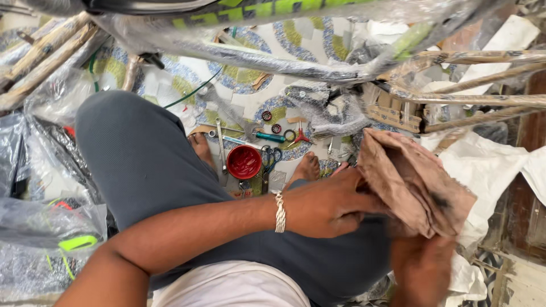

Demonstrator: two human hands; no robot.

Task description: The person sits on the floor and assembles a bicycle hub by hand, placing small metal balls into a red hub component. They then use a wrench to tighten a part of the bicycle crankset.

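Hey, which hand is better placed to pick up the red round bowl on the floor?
Likely the left hand: it lies nearer the red round bowl, only pinching the crumpled brown cloth, which the right hand supports from underneath.

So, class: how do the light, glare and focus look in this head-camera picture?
Head view: soft, even daylight, with faint shadows; glare on the plastic wrap around the frame; right hand near the lens is blurred, the brown cloth slightly soft; the red bowl on the floor is sharper.

It looked like a bicycle repair workshop: around the round red plastic bowl [244, 161] lay metal spanners [220, 142] and scissors [270, 158], beneath a plastic-wrapped black-and-green bicycle frame [273, 14].
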